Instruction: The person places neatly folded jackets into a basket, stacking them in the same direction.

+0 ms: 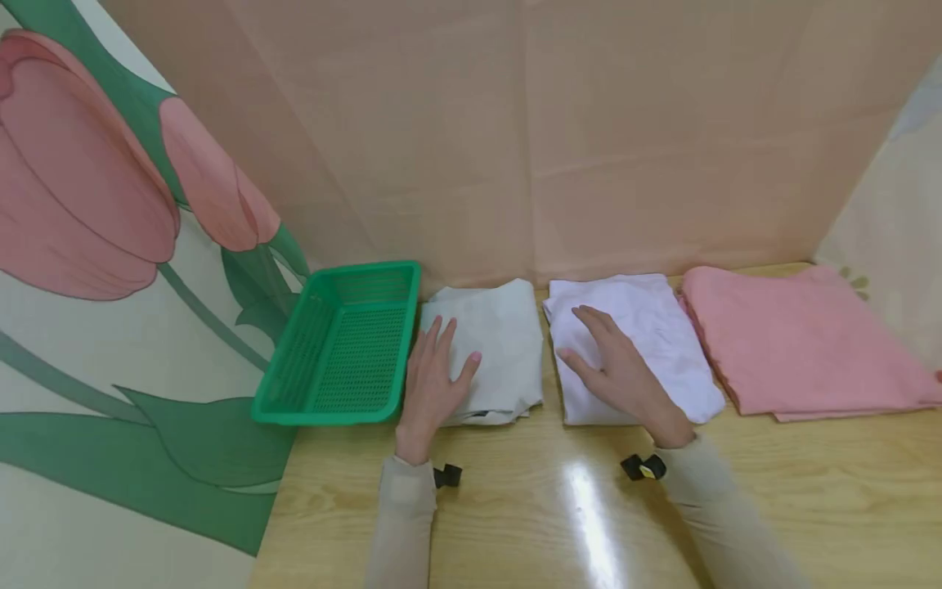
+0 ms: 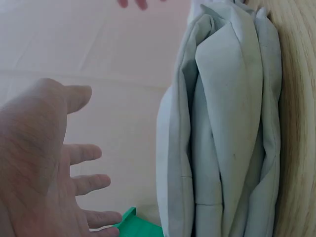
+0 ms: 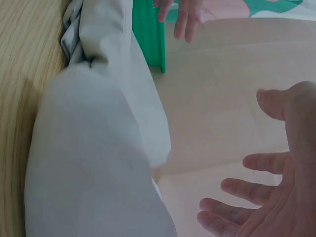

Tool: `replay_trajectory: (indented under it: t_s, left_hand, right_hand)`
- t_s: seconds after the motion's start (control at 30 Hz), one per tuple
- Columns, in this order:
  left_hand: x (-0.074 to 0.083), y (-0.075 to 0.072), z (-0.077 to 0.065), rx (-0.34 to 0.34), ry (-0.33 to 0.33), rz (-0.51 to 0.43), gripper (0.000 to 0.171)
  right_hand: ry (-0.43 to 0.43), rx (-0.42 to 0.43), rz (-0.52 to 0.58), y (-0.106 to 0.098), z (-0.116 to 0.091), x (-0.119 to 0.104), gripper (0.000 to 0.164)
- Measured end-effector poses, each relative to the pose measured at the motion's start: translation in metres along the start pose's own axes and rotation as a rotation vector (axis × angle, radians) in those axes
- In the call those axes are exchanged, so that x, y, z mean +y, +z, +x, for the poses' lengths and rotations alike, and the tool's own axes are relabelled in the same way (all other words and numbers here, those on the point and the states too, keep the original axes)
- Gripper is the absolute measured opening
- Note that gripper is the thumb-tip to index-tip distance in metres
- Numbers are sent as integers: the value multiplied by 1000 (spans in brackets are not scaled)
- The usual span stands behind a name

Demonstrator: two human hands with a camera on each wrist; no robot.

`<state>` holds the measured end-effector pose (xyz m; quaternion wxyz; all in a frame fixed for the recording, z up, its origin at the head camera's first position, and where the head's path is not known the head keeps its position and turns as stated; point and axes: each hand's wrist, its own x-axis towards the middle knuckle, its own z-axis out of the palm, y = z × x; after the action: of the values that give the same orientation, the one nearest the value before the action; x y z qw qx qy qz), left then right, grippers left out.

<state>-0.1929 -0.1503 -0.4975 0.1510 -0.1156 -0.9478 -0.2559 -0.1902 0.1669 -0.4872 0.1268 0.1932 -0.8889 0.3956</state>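
A pale grey-green folded cloth (image 1: 504, 343) lies on the table, its layered folds (image 2: 227, 118) facing the left wrist camera. Over its left side hovers my left hand (image 1: 432, 384), fingers extended and thumb apart, with a gap to the cloth in the left wrist view. To its right is a white folded cloth (image 1: 662, 327); in the right wrist view its near end (image 3: 94, 163) looms close. My right hand (image 1: 621, 372) is above this cloth with straight, spread fingers, holding nothing. Right of that lies a pink folded cloth (image 1: 802, 339), which neither hand touches.
A green plastic basket (image 1: 353, 360) with perforated sides stands at the left, beside the grey-green cloth. The wooden table (image 1: 515, 507) runs in front of the row. A beige sheet (image 1: 515, 147) hangs behind, and a tulip-painted wall (image 1: 88, 188) borders the left.
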Motion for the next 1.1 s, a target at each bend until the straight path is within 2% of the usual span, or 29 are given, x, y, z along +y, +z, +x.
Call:
replay_trajectory:
  t_s: [0.13,0.23,0.4,0.57,0.87,1.1]
  left_hand:
    - [0,2,1,3,-27,-25,71]
    - [0,3,2,0,-71,-50,71]
    - [0,6,4,33,-139,-97,68]
    - [-2,11,5,58,-170,-133,66]
    - [-9,22,1,-30,-288,-124,68]
    - [-13,24,1,-36,-391,-212,70]
  right_hand:
    - [-33,38,53,12,7,-5,66]
    - [-25,45,86,20,11,-9,65]
    - [64,17,134,33,17,-13,67]
    - [142,-21,206,46,23,-16,72]
    - [176,-39,213,80,17,-16,75]
    - [309,-45,302,93,16,-17,80]
